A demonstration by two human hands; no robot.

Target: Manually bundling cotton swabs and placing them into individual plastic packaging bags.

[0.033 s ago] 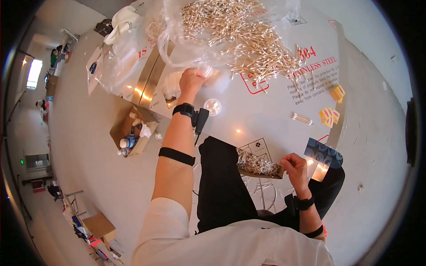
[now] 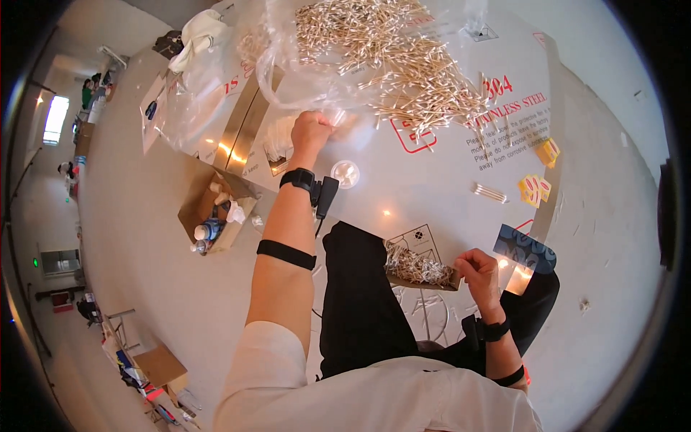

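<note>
My left hand point(image 2: 311, 135) reaches over the metal table, fingers closed at a small clear, whitish thing that I cannot make out. Just below that hand stands a round clear tub point(image 2: 345, 174) with white tips showing inside. Beyond it spreads a large heap of cotton swabs point(image 2: 417, 79), partly under a clear plastic bag point(image 2: 288, 72). My right hand point(image 2: 480, 277) is by my lap, thumb and fingertips pinched at the right end of an open cardboard box point(image 2: 450, 286) of jumbled cotton swabs point(image 2: 417, 266). Whether it grips anything is hidden.
A small bundle of swabs point(image 2: 490, 192) and several yellow packets point(image 2: 534, 189) lie at the table's right. A patterned dark card or pouch point(image 2: 524, 247) rests near my right knee. Left of the table stands a cardboard box point(image 2: 188, 212) holding a bottle point(image 2: 206, 231).
</note>
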